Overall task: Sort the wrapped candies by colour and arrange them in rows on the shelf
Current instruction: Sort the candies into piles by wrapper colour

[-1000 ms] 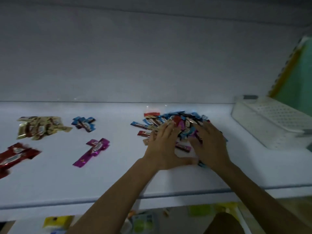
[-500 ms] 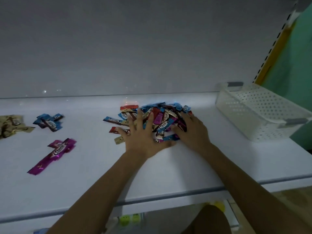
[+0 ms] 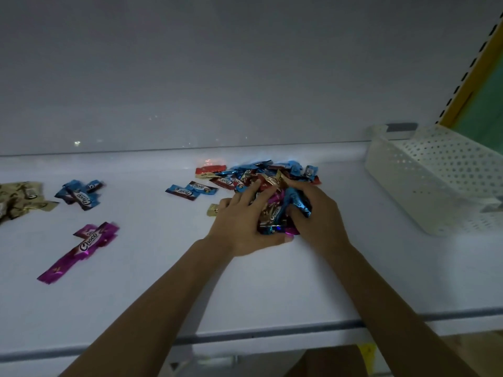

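Observation:
A mixed heap of wrapped candies (image 3: 272, 175) in blue, red, gold and purple lies on the white shelf (image 3: 163, 281). My left hand (image 3: 239, 227) and my right hand (image 3: 318, 216) cup the near side of the heap, fingers curled round a bunch of candies squeezed between them. To the left lie sorted groups: purple candies (image 3: 81, 246), blue candies (image 3: 80, 194) and gold candies (image 3: 19, 200) at the frame's edge. Two blue candies (image 3: 190, 190) lie loose just left of the heap.
A white perforated plastic basket (image 3: 424, 186) stands at the right of the shelf. The white back wall (image 3: 217, 91) rises behind the heap. A slotted yellow upright (image 3: 473, 63) borders the far right. The shelf's front lip (image 3: 272, 336) runs below my forearms.
Both hands have gone from lying flat on the heap to curling round a bunch of candies and drawing it together. The view has shifted right, so the red group has left the frame.

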{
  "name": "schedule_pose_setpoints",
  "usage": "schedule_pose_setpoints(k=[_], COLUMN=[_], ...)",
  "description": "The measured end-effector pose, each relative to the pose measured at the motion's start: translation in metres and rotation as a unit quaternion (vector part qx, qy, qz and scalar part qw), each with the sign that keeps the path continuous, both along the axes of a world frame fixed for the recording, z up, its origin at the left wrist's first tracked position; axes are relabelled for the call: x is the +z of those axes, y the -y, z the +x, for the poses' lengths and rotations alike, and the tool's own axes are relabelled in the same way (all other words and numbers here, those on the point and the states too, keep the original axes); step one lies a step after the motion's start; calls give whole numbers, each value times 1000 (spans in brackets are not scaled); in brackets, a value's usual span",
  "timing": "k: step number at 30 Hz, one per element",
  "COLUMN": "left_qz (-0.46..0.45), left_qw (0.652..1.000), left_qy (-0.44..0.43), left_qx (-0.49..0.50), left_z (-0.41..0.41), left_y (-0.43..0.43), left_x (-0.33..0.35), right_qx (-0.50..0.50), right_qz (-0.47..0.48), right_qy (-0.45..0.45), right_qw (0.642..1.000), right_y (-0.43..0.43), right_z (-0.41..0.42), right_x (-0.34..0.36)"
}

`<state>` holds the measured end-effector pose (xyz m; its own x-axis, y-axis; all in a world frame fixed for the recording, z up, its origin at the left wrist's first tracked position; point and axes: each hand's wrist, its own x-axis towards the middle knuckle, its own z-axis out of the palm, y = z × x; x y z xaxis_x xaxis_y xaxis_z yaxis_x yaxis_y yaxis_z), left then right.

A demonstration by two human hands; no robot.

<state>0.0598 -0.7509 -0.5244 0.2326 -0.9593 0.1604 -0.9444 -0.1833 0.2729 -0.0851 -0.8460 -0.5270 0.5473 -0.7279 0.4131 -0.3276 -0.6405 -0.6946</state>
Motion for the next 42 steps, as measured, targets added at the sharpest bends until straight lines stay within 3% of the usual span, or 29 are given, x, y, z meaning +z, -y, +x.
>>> schedule_pose_setpoints(k=[9,16,21,26,30,32,36,38,40,42], left_qz=[-157,-153,-206,-239,-292,-315,-334,-332,-330,-326], left_qw=[986,987,967,917,828,783,736,725,709,689], left_qy=[9,10,-149,-305,-458,-512,-564,-583,-608,-635], left_qx=[-54,-41,19,95,140,160,170,155,135,124], left_z=[-1,15,15,18,23,27,35,38,37,35], left_y=[10,24,26,26,20,14,-8,-24,-42,-62], left_x=[-2,25,28,34,42,46,51,52,52,53], right_qx=[-33,-73,-84,-114,-140,-144,-58,-4,66,141], right_qz=[2,-1,-29,-71,-100,-160,-278,-210,-11,246], right_qy=[12,-40,-58,-78,-69,-70,-88,-45,66,180], right_qw=[999,997,994,988,983,974,955,977,996,942], right_y=[1,6,10,8,6,1,-21,-37,-55,-73], right_z=[3,6,8,7,4,3,15,32,51,70], right_x=[1,-3,-7,-5,-5,-2,12,25,38,56])
